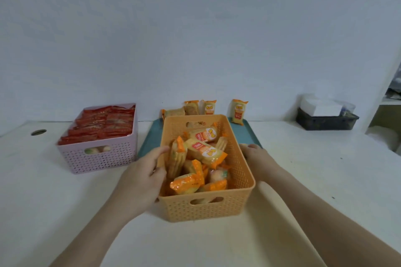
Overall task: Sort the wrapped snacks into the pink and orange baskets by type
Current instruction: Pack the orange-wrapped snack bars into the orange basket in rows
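Note:
An orange basket [206, 208] stands in front of me, holding several yellow-and-orange wrapped snacks [205, 151]. My left hand [142, 178] grips its left wall, thumb over the rim. My right hand [259, 158] holds its right wall, fingers hidden behind the basket. A pink basket [97, 158] at the left is full of red wrapped snacks [102, 125]. Several yellow-and-orange snacks [238, 111] stand against the wall behind, on a teal tray [149, 138].
A dark tray with white paper [326, 120] sits at the back right. A round cable hole [38, 132] is in the white table at the far left. A shelf edge [390, 102] rises at the right.

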`<move>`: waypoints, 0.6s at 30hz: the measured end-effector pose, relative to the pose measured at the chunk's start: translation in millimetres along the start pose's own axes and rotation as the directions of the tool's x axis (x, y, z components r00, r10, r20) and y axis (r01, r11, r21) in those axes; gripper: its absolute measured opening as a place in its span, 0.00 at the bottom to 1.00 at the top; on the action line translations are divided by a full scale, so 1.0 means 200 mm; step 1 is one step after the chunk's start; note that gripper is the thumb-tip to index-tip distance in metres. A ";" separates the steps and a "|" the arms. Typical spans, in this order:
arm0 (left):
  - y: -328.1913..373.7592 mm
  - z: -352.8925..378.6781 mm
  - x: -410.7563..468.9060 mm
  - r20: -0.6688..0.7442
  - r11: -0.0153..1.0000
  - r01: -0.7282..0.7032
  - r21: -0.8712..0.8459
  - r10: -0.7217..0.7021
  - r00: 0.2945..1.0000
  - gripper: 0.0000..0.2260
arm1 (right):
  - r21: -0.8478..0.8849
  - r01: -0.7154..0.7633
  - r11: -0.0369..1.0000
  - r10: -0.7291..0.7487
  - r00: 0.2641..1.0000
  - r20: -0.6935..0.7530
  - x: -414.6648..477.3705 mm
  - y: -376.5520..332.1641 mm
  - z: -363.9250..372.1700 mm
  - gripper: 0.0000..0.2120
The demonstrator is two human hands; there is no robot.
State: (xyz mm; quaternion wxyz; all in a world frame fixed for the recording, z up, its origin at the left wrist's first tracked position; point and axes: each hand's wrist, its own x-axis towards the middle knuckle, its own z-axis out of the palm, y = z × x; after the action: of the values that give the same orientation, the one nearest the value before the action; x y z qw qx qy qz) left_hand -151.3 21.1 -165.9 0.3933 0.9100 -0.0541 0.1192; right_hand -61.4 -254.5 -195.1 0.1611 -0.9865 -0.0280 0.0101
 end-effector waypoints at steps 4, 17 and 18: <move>0.05 0.08 0.05 -0.012 1.000 -0.014 -0.009 0.014 1.000 0.17 | -0.019 -0.079 0.997 0.076 0.990 -0.120 0.12 0.06 0.00 0.16; 0.32 -0.01 0.20 0.428 0.829 -0.386 0.405 0.201 0.881 0.17 | 0.435 0.392 0.811 -0.224 0.894 -0.388 -0.13 -0.08 -0.38 0.07; 0.31 -0.01 0.24 0.412 0.794 -0.413 0.447 0.227 0.883 0.16 | 0.443 0.481 0.757 -0.390 0.876 -0.285 -0.20 -0.14 -0.43 0.06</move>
State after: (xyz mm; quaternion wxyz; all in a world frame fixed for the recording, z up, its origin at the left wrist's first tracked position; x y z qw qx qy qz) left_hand -117.8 -20.0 -108.7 0.0897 0.9655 -0.2417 0.0378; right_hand -101.2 -258.4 -103.9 0.4108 -0.8731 -0.2395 -0.1075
